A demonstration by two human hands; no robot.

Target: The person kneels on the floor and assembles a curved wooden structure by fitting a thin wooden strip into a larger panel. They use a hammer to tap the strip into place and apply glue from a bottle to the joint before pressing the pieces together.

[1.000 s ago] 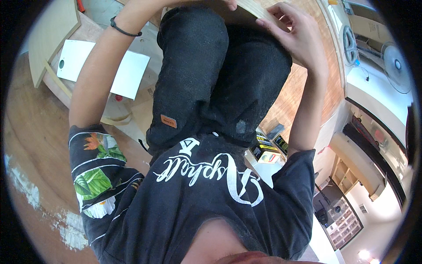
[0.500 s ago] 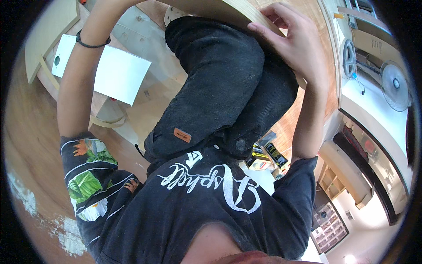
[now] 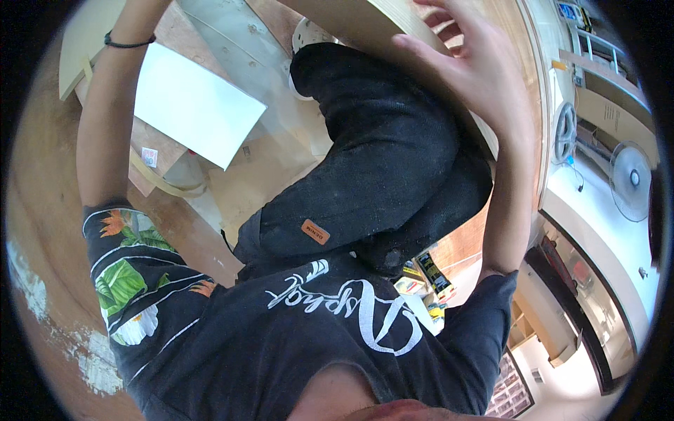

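A light wooden board (image 3: 397,31) leans across the top of the view, over my bent legs in black trousers (image 3: 379,147). My right hand (image 3: 484,70) is closed on the board's edge, its thumb on the near side and its fingers curled over the far side. Of my left arm (image 3: 112,105) only the forearm with a dark wristband shows. That arm runs up past the upper edge, so my left hand is out of the picture.
Left of my legs a white rectangular panel (image 3: 196,105) lies near a curved pale strip (image 3: 165,184). Another wooden board (image 3: 78,52) stands at far left. Yellow and black packages (image 3: 435,274) sit by my right hip. A fan (image 3: 630,172) is at the far right.
My left forearm has shifted up and left, taking its hand out of view. My legs and the wooden board appear slightly further right. My right hand keeps its hold.
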